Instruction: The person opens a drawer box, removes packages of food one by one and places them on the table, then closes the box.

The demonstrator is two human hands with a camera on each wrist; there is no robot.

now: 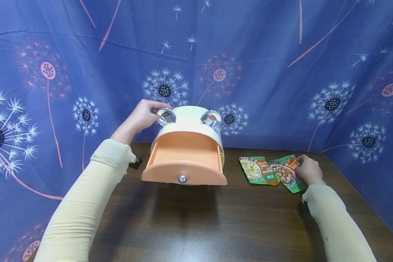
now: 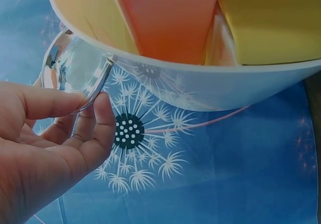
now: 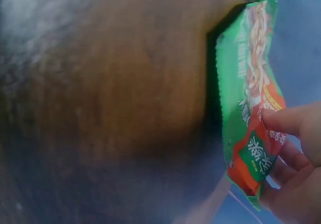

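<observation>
A white rounded box (image 1: 188,118) with two shiny silver discs on top stands on the table, its orange drawer (image 1: 163,173) pulled out with a silver knob (image 1: 182,178) on the front. My left hand (image 1: 143,115) pinches the left silver disc (image 2: 75,71) between thumb and fingers. Over to the right, my right hand (image 1: 309,170) grips the end of a green and red food packet (image 3: 235,88), thumb on its printed face. Beside it, and touching or overlapping in the head view, lies a green and orange food packet (image 1: 253,171).
The dark wooden table (image 1: 190,225) reaches to a blue dandelion-print cloth (image 1: 265,72) hanging behind and at both sides. The drawer juts forward from the box toward the near side. The right silver disc (image 1: 211,119) sticks up from the box.
</observation>
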